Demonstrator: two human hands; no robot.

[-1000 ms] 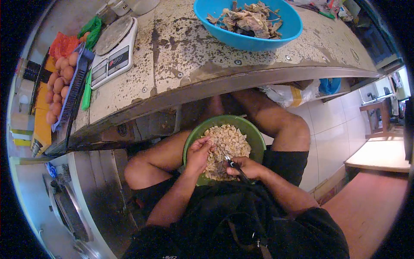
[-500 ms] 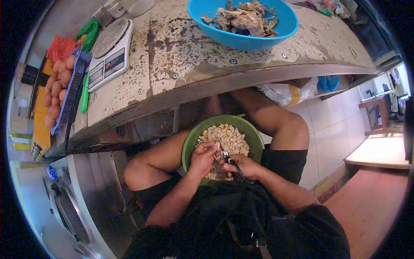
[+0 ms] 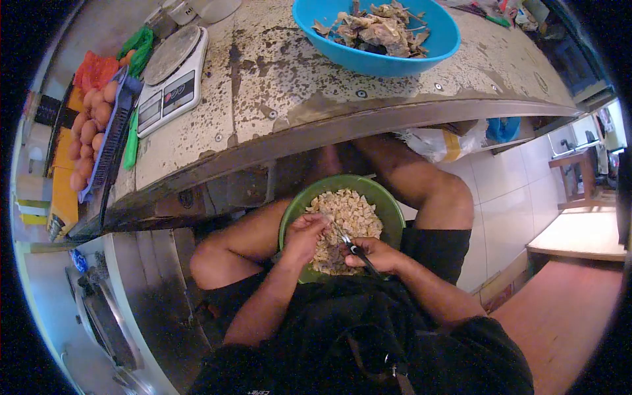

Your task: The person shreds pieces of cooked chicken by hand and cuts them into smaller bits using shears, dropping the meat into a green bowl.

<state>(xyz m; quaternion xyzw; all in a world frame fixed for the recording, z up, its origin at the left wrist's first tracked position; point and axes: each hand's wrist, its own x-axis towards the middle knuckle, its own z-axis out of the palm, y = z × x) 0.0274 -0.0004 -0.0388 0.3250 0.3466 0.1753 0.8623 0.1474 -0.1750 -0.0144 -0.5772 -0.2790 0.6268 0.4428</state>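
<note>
A green basin (image 3: 395, 209) full of small pale chopped pieces (image 3: 352, 209) sits between my legs. Over the basin, my right hand (image 3: 374, 255) is closed around black-handled scissors (image 3: 355, 249), whose blades point up and to the left. My left hand (image 3: 305, 237) is beside the blades, its fingertips pinched on a small pale piece of food that is mostly hidden. Some darker bits lie among the pale pieces near my right hand.
A worn table (image 3: 263, 85) spans the space in front of me. It bears a blue bowl (image 3: 395, 66) of brown, dried-looking scraps, a kitchen scale (image 3: 172, 85), a green-handled tool (image 3: 131, 141) and a tray of eggs (image 3: 108, 141). A wooden bench (image 3: 566, 322) stands at right.
My left hand has shifted slightly left and away from the scissors. The scissors' handles look closer together, and their blades lie lower. The camera view has moved a little.
</note>
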